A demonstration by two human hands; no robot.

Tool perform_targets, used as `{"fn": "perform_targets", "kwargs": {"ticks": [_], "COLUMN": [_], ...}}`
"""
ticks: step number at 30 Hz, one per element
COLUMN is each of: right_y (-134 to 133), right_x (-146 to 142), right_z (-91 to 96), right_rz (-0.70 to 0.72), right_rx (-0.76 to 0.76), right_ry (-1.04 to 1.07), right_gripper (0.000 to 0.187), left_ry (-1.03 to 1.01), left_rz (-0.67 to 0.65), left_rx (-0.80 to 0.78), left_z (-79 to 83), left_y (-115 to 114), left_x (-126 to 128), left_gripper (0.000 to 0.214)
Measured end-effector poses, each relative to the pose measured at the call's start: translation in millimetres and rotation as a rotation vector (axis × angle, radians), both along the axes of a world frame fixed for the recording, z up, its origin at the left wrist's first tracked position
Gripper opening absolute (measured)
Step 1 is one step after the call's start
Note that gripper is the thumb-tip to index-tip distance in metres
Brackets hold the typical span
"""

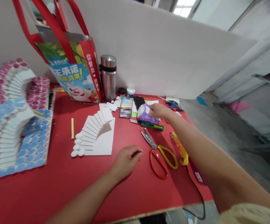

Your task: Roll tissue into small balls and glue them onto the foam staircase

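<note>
My right hand (157, 111) reaches far across the red table (60, 180) and grips a purple-and-white packet (144, 114) near the back. My left hand (126, 159) rests on the table in a loose fist, with nothing visible in it. It lies just right of a white foam staircase model (97, 133) with small white ovals along its left side. Red-and-yellow scissors (159, 153) lie between my two arms. A green utility knife (151, 125) lies just in front of the packet.
Finished staircase models with pink and blue dots (16, 118) fill the left side. A red shopping bag (74, 71), a steel flask (108, 77) and small jars stand at the back against a white board. A yellow glue gun (181, 149) with a black cord lies under my right arm.
</note>
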State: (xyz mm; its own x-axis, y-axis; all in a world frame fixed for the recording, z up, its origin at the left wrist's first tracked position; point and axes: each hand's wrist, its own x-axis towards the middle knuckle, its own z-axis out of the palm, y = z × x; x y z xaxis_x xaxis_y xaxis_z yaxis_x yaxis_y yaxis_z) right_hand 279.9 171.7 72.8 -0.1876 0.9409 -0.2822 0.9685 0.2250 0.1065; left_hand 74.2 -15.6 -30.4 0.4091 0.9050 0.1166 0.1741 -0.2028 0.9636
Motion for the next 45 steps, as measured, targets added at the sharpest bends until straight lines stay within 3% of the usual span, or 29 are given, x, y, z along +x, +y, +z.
{"fn": "perform_targets", "kwargs": {"ticks": [4, 15, 21, 25, 29, 31, 34, 36, 39, 42, 45], "right_y": [-7, -21, -19, -17, -26, -40, -71, -94, -121, -138, -149], "right_x": [-10, -14, -13, -7, -1, -3, -16, -28, -41, -47, -43], "right_z": [-11.0, -16.1, -22.4, -10.5, 23.3, 39.1, 50.6, 49.4, 40.6, 32.2, 25.8], "right_rz": [0.055, 0.155, 0.199, 0.146, 0.082, 0.074, 0.033, -0.009, -0.029, -0.037, -0.177], "right_rx": [0.082, 0.147, 0.158, 0.208, 0.235, 0.198, 0.011, -0.158, -0.329, -0.365, -0.309], "right_ry": [-0.094, -0.131, -0.073, 0.018, 0.171, 0.322, 0.881, 1.075, 1.189, 1.21, 1.287], "right_gripper": [0.036, 0.037, 0.028, 0.022, 0.015, 0.009, 0.009, 0.01, 0.008, 0.008, 0.008], "left_ry": [0.001, -0.022, -0.043, -0.083, -0.315, -0.457, -0.608, -0.648, -0.704, -0.782, -0.911], "left_rz": [-0.006, -0.013, -0.007, 0.025, 0.153, 0.206, 0.242, 0.258, 0.252, 0.194, 0.257], "left_rx": [-0.001, -0.012, -0.03, -0.09, -0.246, -0.242, -0.26, -0.316, -0.395, -0.465, -0.577], "left_z": [0.8, -1.5, -1.9, 0.0, 9.1, 12.4, 9.9, 4.9, 0.6, 6.2, 16.0], "left_y": [0, -2, -2, -2, 6, 14, 24, 25, 20, 12, 7], "left_x": [0, -1, -1, -2, -5, -7, -11, -15, -20, -20, -15], "left_gripper": [0.016, 0.016, 0.015, 0.018, 0.038, 0.056, 0.081, 0.084, 0.077, 0.065, 0.064]}}
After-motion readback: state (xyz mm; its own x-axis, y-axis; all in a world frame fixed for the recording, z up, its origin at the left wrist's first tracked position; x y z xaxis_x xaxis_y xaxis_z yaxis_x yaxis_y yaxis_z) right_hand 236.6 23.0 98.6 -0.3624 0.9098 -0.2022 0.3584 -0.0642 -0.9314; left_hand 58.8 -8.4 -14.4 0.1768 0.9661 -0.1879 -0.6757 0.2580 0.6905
